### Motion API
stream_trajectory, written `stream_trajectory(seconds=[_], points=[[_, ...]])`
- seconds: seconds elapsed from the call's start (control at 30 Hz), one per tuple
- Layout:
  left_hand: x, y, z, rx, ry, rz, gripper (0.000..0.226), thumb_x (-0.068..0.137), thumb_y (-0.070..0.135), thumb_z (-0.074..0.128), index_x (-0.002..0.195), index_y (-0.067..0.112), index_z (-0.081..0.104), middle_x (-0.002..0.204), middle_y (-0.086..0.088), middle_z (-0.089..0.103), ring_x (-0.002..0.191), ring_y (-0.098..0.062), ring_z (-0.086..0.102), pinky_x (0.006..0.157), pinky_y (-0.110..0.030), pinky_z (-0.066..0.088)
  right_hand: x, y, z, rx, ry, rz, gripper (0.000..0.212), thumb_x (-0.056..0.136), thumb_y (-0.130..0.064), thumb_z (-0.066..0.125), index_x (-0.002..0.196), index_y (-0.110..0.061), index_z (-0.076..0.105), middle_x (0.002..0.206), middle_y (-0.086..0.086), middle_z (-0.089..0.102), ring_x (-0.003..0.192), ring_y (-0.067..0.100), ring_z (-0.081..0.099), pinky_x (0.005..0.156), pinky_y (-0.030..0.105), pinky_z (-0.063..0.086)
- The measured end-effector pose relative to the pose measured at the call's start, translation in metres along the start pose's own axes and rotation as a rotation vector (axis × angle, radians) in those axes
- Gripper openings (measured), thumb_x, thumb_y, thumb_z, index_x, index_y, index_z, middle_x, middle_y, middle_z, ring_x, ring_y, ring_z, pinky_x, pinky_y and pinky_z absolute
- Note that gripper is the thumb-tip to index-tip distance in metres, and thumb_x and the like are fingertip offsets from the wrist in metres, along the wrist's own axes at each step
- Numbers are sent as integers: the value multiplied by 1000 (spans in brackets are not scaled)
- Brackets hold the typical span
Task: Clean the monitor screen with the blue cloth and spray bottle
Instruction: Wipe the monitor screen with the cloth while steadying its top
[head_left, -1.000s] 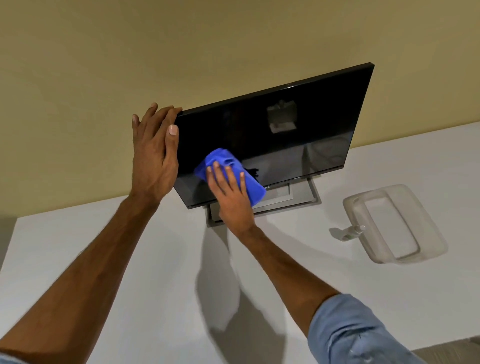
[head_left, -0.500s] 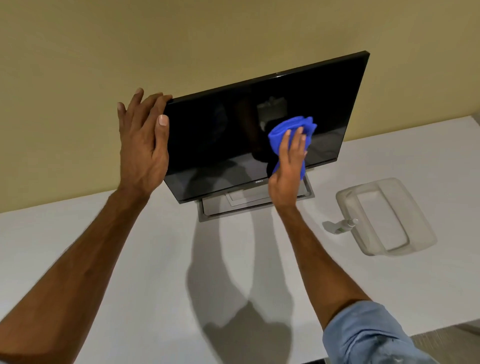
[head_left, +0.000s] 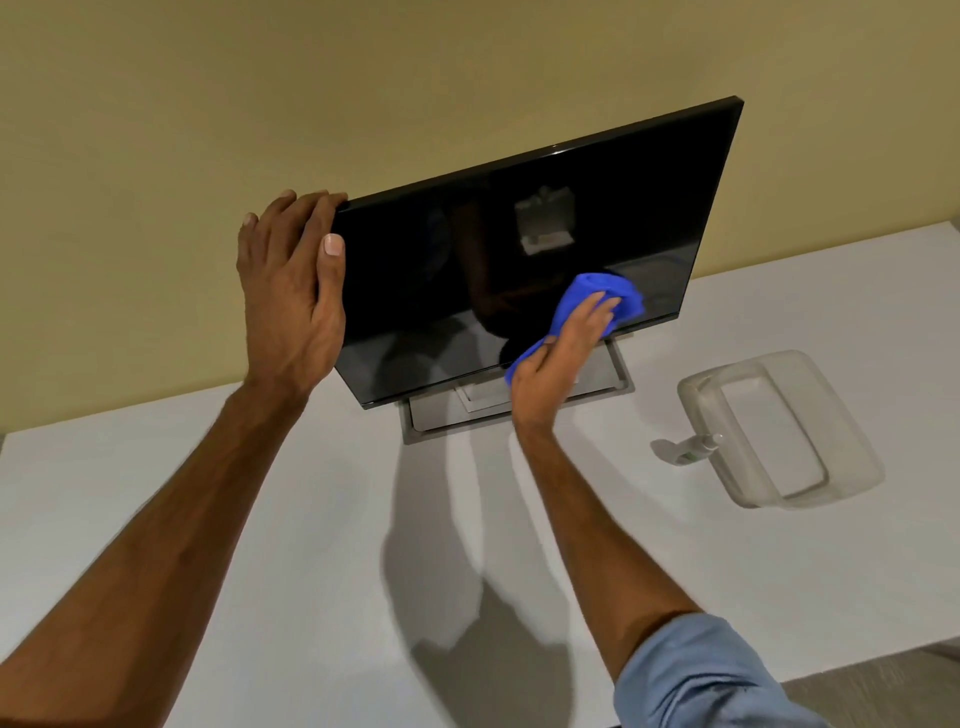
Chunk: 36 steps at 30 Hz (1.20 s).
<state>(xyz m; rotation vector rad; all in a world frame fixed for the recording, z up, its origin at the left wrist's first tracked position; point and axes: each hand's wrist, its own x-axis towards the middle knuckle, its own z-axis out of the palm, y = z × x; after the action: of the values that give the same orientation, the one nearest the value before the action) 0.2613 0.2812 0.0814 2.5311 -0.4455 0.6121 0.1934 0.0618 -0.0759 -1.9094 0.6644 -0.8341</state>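
Observation:
A black monitor (head_left: 519, 244) stands on a grey stand (head_left: 519, 410) at the back of the white table, its dark screen off. My left hand (head_left: 291, 291) grips the monitor's left edge, thumb on the front, fingers wrapped behind. My right hand (head_left: 561, 358) presses the blue cloth (head_left: 597, 296) flat against the lower right part of the screen. A small white spray bottle (head_left: 691, 449) lies on the table to the right, touching the left rim of a clear tray.
A clear plastic tray (head_left: 789, 374) sits right of the monitor near the table's right side. The white table (head_left: 260, 519) stretches toward me under my arms. A beige wall (head_left: 260, 104) rises right behind the monitor.
My right hand swept the blue cloth from the screen's lower left across to the right, then down toward the lower right edge. My left hand kept its hold on the left edge.

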Motion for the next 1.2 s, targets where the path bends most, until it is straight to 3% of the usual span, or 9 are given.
stream_trajectory(seconds=[0.1,0.27,0.33,0.43,0.6,0.77,0.97,1.1,1.2], points=[[1,-1,1,21,-2,20,50,122,31,26,161,19,55,161,-2,56,159,-25,41,134,-53,22,-52,-9,27,-78,-163,-139,87,94,14,39,174,-6,11,184,11,-4,171,33,-3,137,54,17],[1,-6,0,56,-3,53,49,122,29,28,160,15,55,159,-6,58,154,-30,47,129,-57,30,-116,2,60,-375,-697,-728,130,76,15,66,175,-26,-9,183,-1,-9,170,30,-3,137,54,3],[0,-7,0,64,-9,71,48,122,28,28,160,15,54,159,-6,57,154,-30,47,129,-56,31,-112,9,60,-462,-793,-866,123,77,12,69,176,-26,7,184,-3,10,169,26,8,135,51,1],[0,-7,0,65,0,93,48,122,26,28,160,15,54,158,-6,57,153,-31,47,128,-53,31,-90,18,50,-610,-794,-981,105,91,5,62,176,-27,10,183,-2,14,170,23,14,133,49,-1],[2,-4,1,46,16,74,48,122,26,28,160,16,55,158,-6,58,154,-31,46,130,-48,28,-52,34,20,-583,-596,-777,105,83,16,64,173,-22,24,181,4,22,168,28,17,134,53,15],[1,-2,2,42,8,42,48,122,27,28,160,17,55,159,-5,57,157,-29,43,132,-54,25,-9,43,-9,-527,-346,-418,105,84,22,53,173,-16,11,181,14,7,167,34,2,134,62,21],[2,-1,2,48,7,39,49,122,30,27,160,17,55,160,-6,56,158,-29,42,132,-58,25,56,53,-38,-457,-107,-153,106,86,19,51,175,-16,7,184,8,-5,171,30,1,137,50,22],[0,-3,5,64,34,56,48,122,31,27,159,18,55,159,-5,56,155,-29,45,131,-55,27,85,63,-57,-142,24,89,97,90,22,47,175,-8,11,184,11,-1,170,14,4,133,53,27],[1,-3,6,100,68,79,46,123,31,27,157,21,56,155,-2,58,148,-27,49,129,-46,30,84,55,-59,21,26,188,93,99,15,41,176,-22,4,184,2,-2,168,34,19,132,62,31]])
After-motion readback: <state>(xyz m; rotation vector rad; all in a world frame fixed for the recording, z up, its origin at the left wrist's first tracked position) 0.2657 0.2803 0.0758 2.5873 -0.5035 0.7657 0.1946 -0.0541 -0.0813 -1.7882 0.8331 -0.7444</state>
